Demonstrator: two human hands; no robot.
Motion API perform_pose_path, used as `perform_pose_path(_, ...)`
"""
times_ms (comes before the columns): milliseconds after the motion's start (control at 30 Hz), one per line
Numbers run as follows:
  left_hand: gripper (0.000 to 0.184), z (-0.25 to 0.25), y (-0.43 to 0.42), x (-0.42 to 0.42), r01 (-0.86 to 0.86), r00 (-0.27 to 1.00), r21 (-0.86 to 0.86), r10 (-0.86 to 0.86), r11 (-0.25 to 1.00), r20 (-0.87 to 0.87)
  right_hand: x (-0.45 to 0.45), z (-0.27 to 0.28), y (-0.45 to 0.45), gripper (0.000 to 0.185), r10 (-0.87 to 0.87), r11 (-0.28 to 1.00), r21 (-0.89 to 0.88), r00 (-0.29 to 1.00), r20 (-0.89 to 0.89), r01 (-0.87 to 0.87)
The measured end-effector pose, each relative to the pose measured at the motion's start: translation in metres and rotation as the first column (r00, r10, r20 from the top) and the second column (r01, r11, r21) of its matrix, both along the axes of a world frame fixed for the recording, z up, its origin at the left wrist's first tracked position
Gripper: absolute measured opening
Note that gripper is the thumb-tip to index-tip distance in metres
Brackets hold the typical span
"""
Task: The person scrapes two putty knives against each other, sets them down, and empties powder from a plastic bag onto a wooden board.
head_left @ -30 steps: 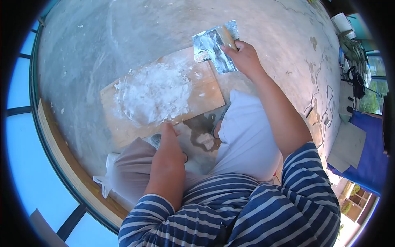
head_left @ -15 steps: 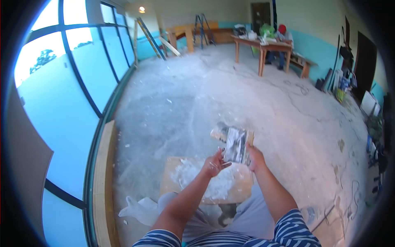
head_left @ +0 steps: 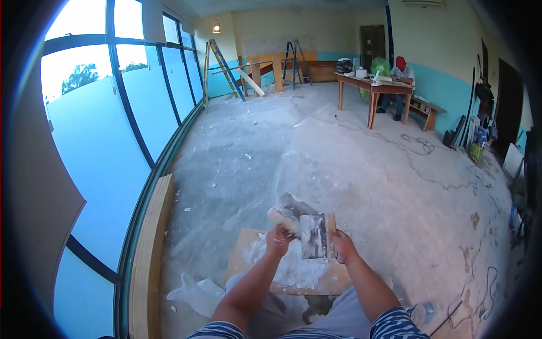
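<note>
My right hand (head_left: 343,247) is closed on the wooden edge of a wide putty knife (head_left: 314,236), whose flat metal blade is smeared with white paste. My left hand (head_left: 279,239) grips a second putty knife (head_left: 289,211), blurred by motion, with a pale wooden edge and a grey blade. The two tools are side by side, the left one a little farther out and tilted. Whether they touch I cannot tell. Below them a wooden board (head_left: 237,255) carries a spread of white compound (head_left: 302,274), between my knees.
A white plastic bag (head_left: 195,295) lies left of the board. Long timber (head_left: 152,254) runs beside the windows. Farther off are stepladders (head_left: 226,70), a wooden table (head_left: 372,87) with a seated person (head_left: 402,73), and cables (head_left: 420,144) across the floor.
The view has tilted up, showing more of the far room. My left hand now holds its putty knife out to the left, apart from my right hand, and the two tools overlap less.
</note>
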State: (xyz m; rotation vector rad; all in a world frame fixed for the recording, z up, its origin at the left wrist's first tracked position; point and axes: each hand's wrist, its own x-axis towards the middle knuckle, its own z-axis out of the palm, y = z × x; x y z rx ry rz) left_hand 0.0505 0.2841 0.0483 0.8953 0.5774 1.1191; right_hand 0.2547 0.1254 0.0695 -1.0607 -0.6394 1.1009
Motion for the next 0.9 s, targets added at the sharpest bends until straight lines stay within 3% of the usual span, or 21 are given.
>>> perform_pose_path(33,0.027,-0.040,0.035,-0.010,-0.168,0.973,0.232,0.199,0.958,-0.120,0.004,0.002,0.001,0.031,-0.079,0.997,-0.015,0.993,0.084,0.080)
perform_pose_path(100,0.023,-0.001,0.016,-0.013,-0.223,0.959,0.238,0.256,0.945,-0.121,0.015,0.006,-0.002,0.029,-0.220,0.971,-0.035,0.945,0.240,0.235)
perform_pose_path(133,0.021,0.021,0.005,-0.014,-0.250,0.951,0.242,0.285,0.938,-0.121,0.018,0.010,-0.003,0.029,-0.322,0.941,0.027,0.867,0.382,0.337)
perform_pose_path(200,0.017,0.035,0.000,-0.009,-0.157,0.954,0.130,0.184,0.979,-0.235,0.017,0.021,-0.002,0.029,-0.507,0.844,0.202,0.617,0.602,0.497)
perform_pose_path(233,0.016,0.029,-0.001,-0.002,-0.158,0.915,0.127,0.194,0.979,-0.354,0.011,0.023,0.001,0.027,-0.581,0.802,0.309,0.550,0.600,0.511)
perform_pose_path(267,0.016,0.022,-0.007,0.005,-0.158,0.878,0.102,0.187,0.982,-0.440,0.006,0.024,0.001,0.026,-0.548,0.826,0.314,0.538,0.641,0.468)
perform_pose_path(333,0.017,0.013,-0.017,0.024,-0.070,0.904,0.004,0.065,0.998,-0.423,-0.007,0.026,0.002,0.025,-0.481,0.869,0.316,0.500,0.720,0.381)
perform_pose_path(367,0.019,0.012,-0.022,0.033,-0.024,0.875,0.085,0.062,0.996,-0.481,-0.018,0.027,0.002,0.026,-0.467,0.875,0.325,0.446,0.763,0.360)
perform_pose_path(433,0.022,0.032,-0.052,0.046,0.089,0.803,0.236,0.071,0.968,-0.591,-0.031,0.028,0.007,0.030,-0.387,0.908,0.239,0.467,0.795,0.345)
perform_pose_path(467,0.029,0.036,-0.059,0.052,0.189,0.659,0.439,0.218,0.878,-0.720,-0.034,0.027,0.008,0.032,-0.345,0.921,0.194,0.477,0.808,0.337)
perform_pose_path(633,0.029,0.038,-0.075,0.061,0.184,0.598,0.498,0.306,0.847,-0.741,-0.033,0.020,0.009,0.035,-0.414,0.893,0.260,0.447,0.793,0.367)
perform_pose_path(733,0.026,0.032,-0.090,0.063,0.232,0.607,0.696,0.458,0.680,-0.650,-0.029,0.028,0.009,0.035,-0.471,0.853,0.246,0.477,0.742,0.460)
perform_pose_path(800,0.022,0.035,-0.091,0.059,0.258,0.592,0.630,0.395,0.733,-0.702,-0.023,0.033,0.008,0.035,-0.467,0.854,0.203,0.533,0.705,0.480)
perform_pose_path(867,0.020,0.041,-0.084,0.059,0.237,0.577,0.557,0.346,0.796,-0.740,-0.035,0.035,0.002,0.035,-0.501,0.853,0.298,0.515,0.695,0.428)
perform_pose_path(900,0.018,0.046,-0.093,0.058,0.228,0.613,0.631,0.394,0.742,-0.685,-0.037,0.030,0.001,0.035,-0.508,0.849,0.311,0.504,0.698,0.426)
